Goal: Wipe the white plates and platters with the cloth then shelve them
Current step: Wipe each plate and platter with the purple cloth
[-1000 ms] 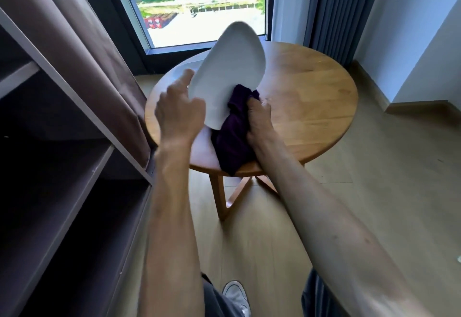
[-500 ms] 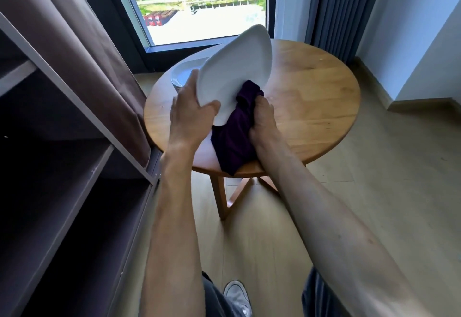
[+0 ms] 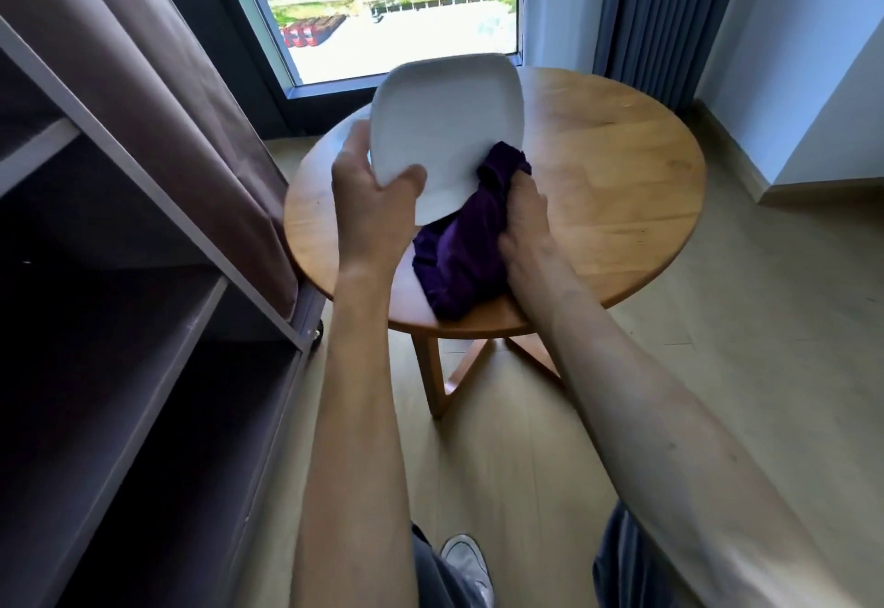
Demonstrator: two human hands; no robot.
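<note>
**White platter held up over the round table, purple cloth against its lower edge**

The person stands at a round wooden table (image 3: 622,186) by the window (image 3: 397,9). The left hand (image 3: 370,205) grips a white platter (image 3: 445,129) with rounded corners at its lower left edge, thumb curled over the near face and the other fingers hidden behind it. The platter is tilted up, lifted clear of the tabletop, its face turned toward the person. The right hand (image 3: 524,220) has its fingers curled round a bunched purple cloth (image 3: 459,253), which touches the platter's lower right edge; the rest of the cloth hangs down over the table's near rim. To the left stands a dark shelf unit (image 3: 143,301) with open compartments, a brownish curtain (image 3: 158,95) hanging just behind it. Grey-blue curtains (image 3: 665,9) hang right of the window. A white shoe (image 3: 466,564) shows on the pale wood floor (image 3: 765,344) below.
</note>
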